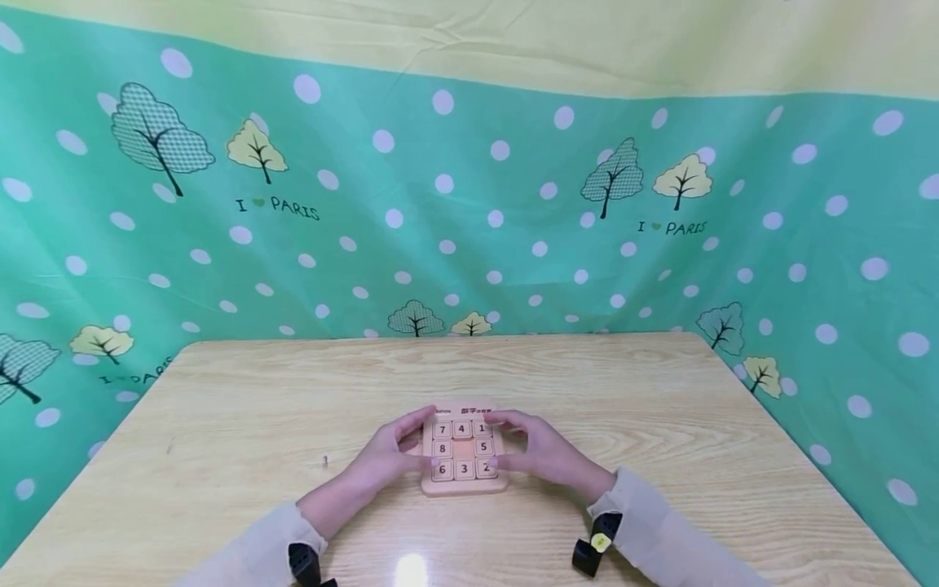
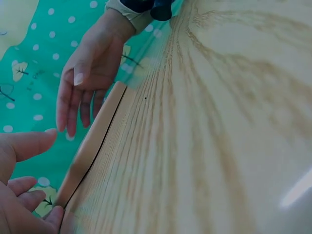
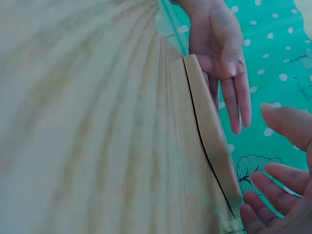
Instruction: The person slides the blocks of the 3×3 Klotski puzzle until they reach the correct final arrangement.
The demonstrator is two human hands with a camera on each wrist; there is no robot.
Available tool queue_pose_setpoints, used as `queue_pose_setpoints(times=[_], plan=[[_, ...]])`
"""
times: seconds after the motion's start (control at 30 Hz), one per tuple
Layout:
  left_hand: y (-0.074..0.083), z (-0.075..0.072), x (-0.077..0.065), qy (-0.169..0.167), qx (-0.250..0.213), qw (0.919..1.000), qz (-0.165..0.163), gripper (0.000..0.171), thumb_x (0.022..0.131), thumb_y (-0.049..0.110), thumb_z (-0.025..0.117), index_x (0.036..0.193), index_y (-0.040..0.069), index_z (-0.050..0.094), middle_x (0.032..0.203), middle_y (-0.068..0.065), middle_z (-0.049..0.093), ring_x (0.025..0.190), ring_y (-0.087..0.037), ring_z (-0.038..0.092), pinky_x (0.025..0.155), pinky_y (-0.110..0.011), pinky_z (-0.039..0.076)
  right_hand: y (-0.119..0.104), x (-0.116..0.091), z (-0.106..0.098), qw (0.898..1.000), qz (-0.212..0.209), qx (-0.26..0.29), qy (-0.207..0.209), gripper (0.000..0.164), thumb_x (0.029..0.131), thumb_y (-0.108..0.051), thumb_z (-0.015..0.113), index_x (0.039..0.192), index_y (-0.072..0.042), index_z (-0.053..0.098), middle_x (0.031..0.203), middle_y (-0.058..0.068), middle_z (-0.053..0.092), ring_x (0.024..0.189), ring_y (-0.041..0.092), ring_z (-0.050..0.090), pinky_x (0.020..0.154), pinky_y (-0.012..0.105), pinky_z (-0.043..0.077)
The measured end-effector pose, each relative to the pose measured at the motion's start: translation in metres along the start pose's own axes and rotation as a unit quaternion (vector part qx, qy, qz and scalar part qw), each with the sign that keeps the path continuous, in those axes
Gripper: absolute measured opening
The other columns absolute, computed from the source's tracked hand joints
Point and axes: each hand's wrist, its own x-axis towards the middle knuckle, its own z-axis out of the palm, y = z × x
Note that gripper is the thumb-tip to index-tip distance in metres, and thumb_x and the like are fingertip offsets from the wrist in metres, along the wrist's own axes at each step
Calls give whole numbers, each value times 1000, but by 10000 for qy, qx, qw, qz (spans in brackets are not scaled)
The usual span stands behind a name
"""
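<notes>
A pale pink number sliding puzzle [image 1: 464, 489] lies flat on the table. Its rows of square tiles read 7 4 1, then 8, a bare gap, 5, then 6 3 2. My left hand [image 1: 389, 452] is at its left side, thumb by the 6 and forefinger by the top left corner. On the opposite side, my right hand [image 1: 539, 447] has its thumb over the 2 and forefinger near the 1. Both wrist views show thumbs raised above the board's edge [image 3: 209, 122] and fingers loosely bent, some fingertips at or close to that edge.
The wooden table [image 1: 257, 408] extends around the puzzle. Behind it hangs a green dotted cloth [image 1: 469, 261] printed with trees, also draped along both sides. A small dark mark [image 1: 325, 461] shows on the tabletop to the left.
</notes>
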Motion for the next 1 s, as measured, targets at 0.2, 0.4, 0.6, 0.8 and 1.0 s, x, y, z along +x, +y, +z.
queue_pose_setpoints(times=[0.2, 0.4, 0.6, 0.8, 1.0], plan=[[-4, -4, -1, -298, 98, 9994, 139, 89, 65, 0, 80, 144, 9, 38, 151, -15, 30, 133, -43, 33, 110, -45, 29, 5, 4, 0, 9999, 9, 127, 72, 62, 76, -20, 77, 131, -3, 52, 130, 12, 57, 115, 30, 53, 103, 44, 41], [-6, -10, -3, -505, 220, 9981, 272, 93, 66, 1, 80, 146, 8, 33, 152, -16, 26, 134, -43, 32, 109, -41, 31, 11, 8, 3, 9989, 185, 360, 222, 57, 76, -17, 77, 126, -1, 56, 126, 13, 60, 113, 29, 56, 99, 38, 45], [-4, -8, -2, -779, 377, 9952, 466, 94, 68, 1, 79, 147, 5, 28, 154, -15, 21, 137, -40, 27, 111, -40, 26, 12, 5, 3, 9961, 418, 586, 509, 48, 77, -10, 76, 121, 2, 60, 117, 15, 64, 103, 26, 59, 89, 29, 51], [-5, -7, 0, -892, 481, 9932, 571, 93, 71, 1, 78, 147, 2, 25, 155, -14, 19, 137, -36, 27, 111, -37, 25, 13, 2, 3, 9930, 500, 729, 781, 43, 75, -7, 77, 115, 1, 64, 109, 14, 66, 91, 24, 58, 73, 20, 51], [-10, -10, -2, -925, 634, 9915, 662, 92, 72, 4, 78, 147, -1, 24, 154, -16, 19, 138, -35, 27, 111, -36, 24, 18, 3, 7, 9939, 333, 643, 836, 38, 76, -5, 76, 111, 3, 66, 106, 15, 67, 88, 22, 59, 71, 20, 52]])
